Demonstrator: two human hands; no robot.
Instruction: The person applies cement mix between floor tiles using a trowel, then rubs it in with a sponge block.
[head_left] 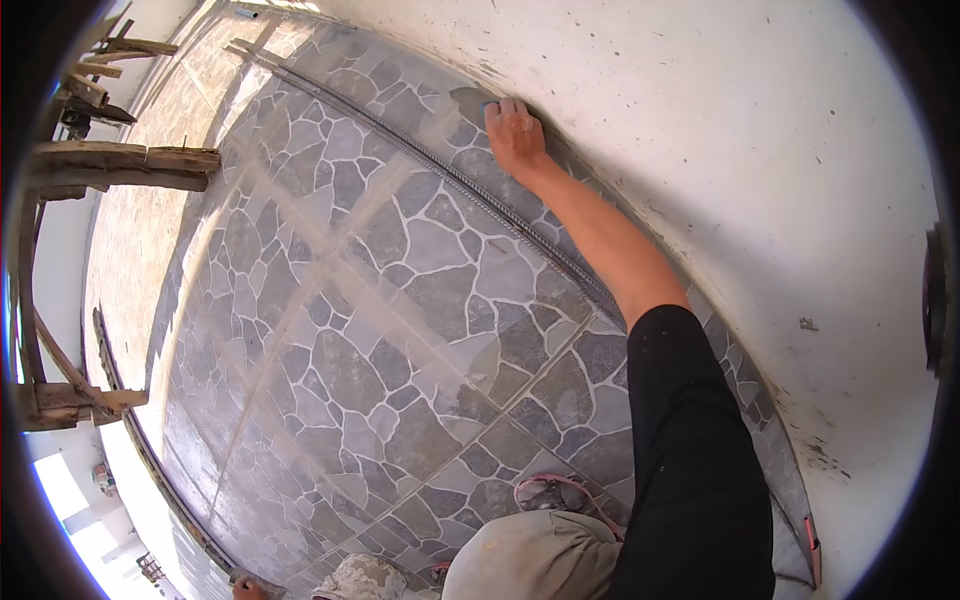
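Observation:
My right hand (515,133) reaches far forward on an outstretched arm in a black sleeve. It presses down on a small blue object (489,104) whose corner shows under the fingertips, where the grey stone-pattern floor tiles (400,300) meet the white wall (720,130). A smear of pale grey grout haze lies on the tile just left of the hand. At the bottom edge only a sliver of what may be my left hand (246,589) shows on the tile border; its fingers are cut off by the frame.
A long ribbed metal rod (450,180) lies on the tiles parallel to the wall, just left of my right arm. Rough wooden beams (120,165) and props stand at the left. My bent knee (530,560) and a pink sandal (553,490) are at the bottom.

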